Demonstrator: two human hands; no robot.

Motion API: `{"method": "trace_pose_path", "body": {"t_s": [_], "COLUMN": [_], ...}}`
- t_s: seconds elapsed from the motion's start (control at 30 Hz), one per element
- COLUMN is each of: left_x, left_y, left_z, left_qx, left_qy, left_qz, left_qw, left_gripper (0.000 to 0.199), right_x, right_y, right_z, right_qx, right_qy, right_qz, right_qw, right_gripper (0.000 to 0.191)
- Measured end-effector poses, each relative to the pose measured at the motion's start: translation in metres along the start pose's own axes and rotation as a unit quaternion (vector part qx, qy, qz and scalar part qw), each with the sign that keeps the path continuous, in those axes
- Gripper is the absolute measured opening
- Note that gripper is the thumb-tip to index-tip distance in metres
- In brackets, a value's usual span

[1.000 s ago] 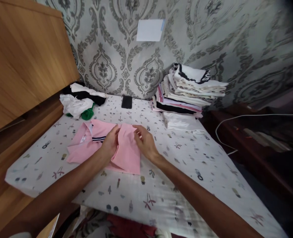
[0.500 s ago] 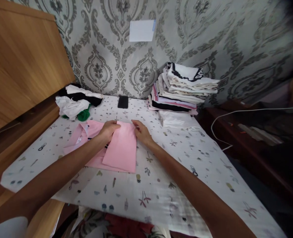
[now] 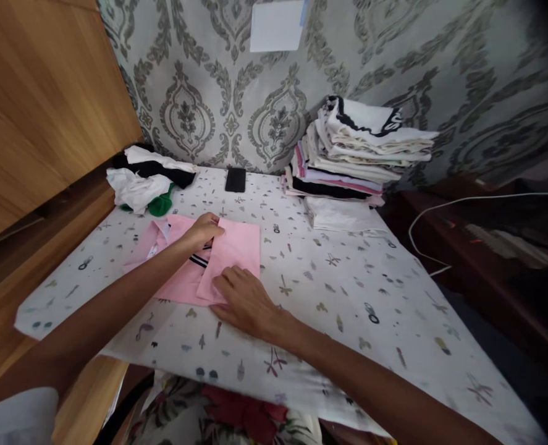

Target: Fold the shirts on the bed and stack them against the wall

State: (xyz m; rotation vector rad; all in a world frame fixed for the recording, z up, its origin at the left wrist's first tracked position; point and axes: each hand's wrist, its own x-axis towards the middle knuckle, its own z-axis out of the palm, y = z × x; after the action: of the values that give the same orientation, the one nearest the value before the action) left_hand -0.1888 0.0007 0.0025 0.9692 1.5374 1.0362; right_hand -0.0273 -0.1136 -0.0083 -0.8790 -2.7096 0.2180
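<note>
Right hand [image 3: 246, 303] shifted nearer, palm down, on pink garment [image 3: 236, 247]

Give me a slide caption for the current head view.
Left hand and right hand on a folded pink garment, a stack of folded clothes by the patterned wall.

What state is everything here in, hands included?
Pink garment: partly folded, one end turned over.
Left hand: at the fold's far end, grip unclear.
Right hand: touching its near end, grip unclear.
Clothes stack: folded, piled high.
Loose clothes: crumpled, heaped.
Black rectangular object: lying flat.
White cable: loosely curved.
</note>
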Motion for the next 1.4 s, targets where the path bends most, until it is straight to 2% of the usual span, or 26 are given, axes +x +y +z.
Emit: {"method": "trace_pose_path", "body": {"t_s": [0.07,0.2,0.33,0.5,0.57,0.63,0.7,0.77,0.83,0.93,1.03,1.13,1.2,1.3,1.4], "left_x": [0.001,0.003,0.004,0.003,-0.004,-0.013,-0.023,-0.031,-0.033,-0.027,-0.02,-0.019,-0.021,-0.027,-0.03], "left_y": [-0.001,-0.003,-0.007,-0.005,0.001,0.008,0.01,0.004,-0.012,-0.04,-0.051,-0.035,-0.017,0.0,-0.006], "left_z": [0.0,-0.003,-0.008,-0.013,-0.016,-0.018,-0.017,-0.012,-0.005,0.003,0.002,-0.005,-0.011,-0.013,-0.002], "left_qx": [-0.002,-0.009,-0.002,0.046,0.098,0.218,0.35,0.413,0.424,0.422,0.386,0.288,0.182,-0.005,-0.146], "left_qy": [-0.007,-0.006,0.001,0.002,0.01,0.043,0.067,0.048,-0.007,-0.059,-0.069,-0.064,-0.043,-0.019,-0.013], "left_qz": [-0.001,0.003,0.003,0.018,0.048,0.132,0.241,0.322,0.351,0.323,0.289,0.255,0.243,0.218,0.163], "left_qw": [1.0,1.0,1.0,0.999,0.994,0.966,0.903,0.85,0.835,0.845,0.874,0.921,0.952,0.976,0.976], "left_gripper": [0.033,0.034,0.034,0.035,0.038,0.041,0.038,0.039,0.044,0.055,0.06,0.056,0.051,0.044,0.037], "right_x": [-0.001,-0.002,-0.007,-0.013,-0.014,-0.013,-0.01,-0.006,-0.004,-0.007,-0.015,-0.021,-0.021,-0.011,0.006], "right_y": [-0.002,0.001,0.0,-0.003,-0.003,-0.002,0.001,0.005,0.009,0.016,0.024,0.038,0.049,0.063,0.07], "right_z": [0.003,0.003,0.001,0.002,0.0,-0.004,-0.008,-0.008,-0.004,0.007,0.012,0.009,0.003,-0.007,-0.018], "right_qx": [-0.008,0.059,0.152,0.151,0.161,0.183,0.19,0.158,0.112,0.106,0.154,0.186,0.204,0.226,0.218], "right_qy": [0.01,0.062,0.112,0.085,0.076,0.089,0.116,0.13,0.122,0.11,0.136,0.172,0.17,0.112,0.032], "right_qz": [0.013,0.002,0.007,-0.022,-0.03,-0.028,-0.014,0.001,0.013,0.025,0.055,0.14,0.218,0.325,0.387], "right_qw": [1.0,0.996,0.982,0.985,0.984,0.979,0.975,0.979,0.986,0.988,0.977,0.957,0.939,0.911,0.896], "right_gripper": [0.007,0.019,0.02,0.017,0.016,0.017,0.021,0.022,0.023,0.024,0.025,0.028,0.033,0.032,0.02]}}
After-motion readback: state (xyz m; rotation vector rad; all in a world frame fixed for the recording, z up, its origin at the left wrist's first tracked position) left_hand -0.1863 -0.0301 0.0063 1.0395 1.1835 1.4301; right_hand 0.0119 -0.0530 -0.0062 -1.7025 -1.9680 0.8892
